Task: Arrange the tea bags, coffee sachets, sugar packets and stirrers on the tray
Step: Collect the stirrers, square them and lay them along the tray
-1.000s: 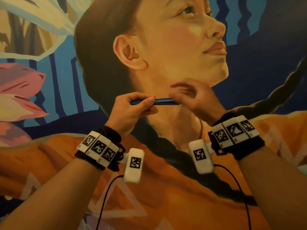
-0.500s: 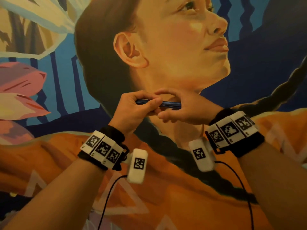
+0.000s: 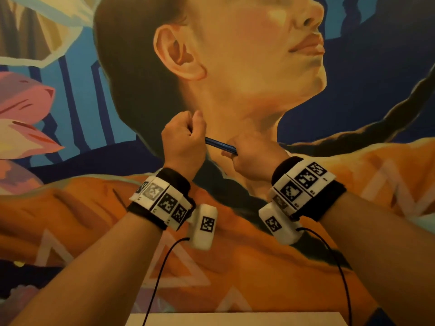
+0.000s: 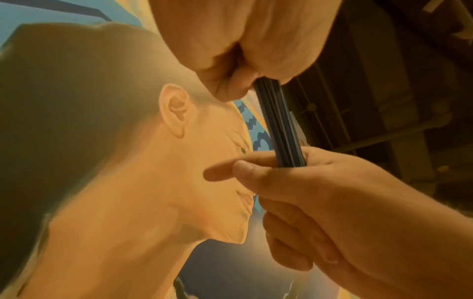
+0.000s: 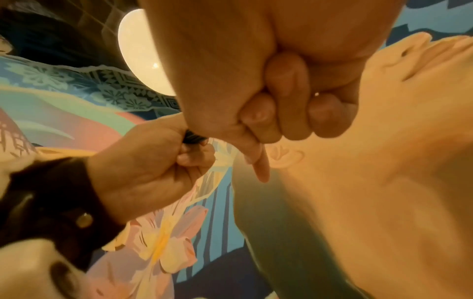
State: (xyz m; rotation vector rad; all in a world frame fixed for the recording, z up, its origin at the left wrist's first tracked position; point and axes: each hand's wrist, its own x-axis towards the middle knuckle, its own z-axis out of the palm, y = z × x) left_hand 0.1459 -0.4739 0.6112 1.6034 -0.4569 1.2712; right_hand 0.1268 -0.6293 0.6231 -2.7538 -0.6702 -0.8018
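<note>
Blue-black, ribbed, thin: the stirrers (image 3: 220, 146) form one tight bundle, and I use that bundle as my landmark. Left hand (image 3: 182, 143) is fisted round its left end, fingers curled fully over it. Right hand (image 3: 253, 156) grips the right end; the left wrist view shows the thumb and forefinger pinching the sticks, other fingers curled below. So both grips are closed on the same bundle, held in the air.

Change over the last second: the bundle lay level between the hands, left grip a looser finger-and-thumb hold; now it slopes down toward the right hand and the left hand has rolled into a full fist. My reading: I am squaring or twisting the sticks together before setting them down, not yet placing.

Outward from the bundle: behind it, a painted mural (image 3: 235, 78) fills the background. Below the bundle, at the bottom edge of the head view, a pale flat slab (image 3: 235, 319) shows; I cannot tell whether it is the tray or the worktop. No tea bags, sachets or sugar packets are in view. Placement on the tray remains to be done.
</note>
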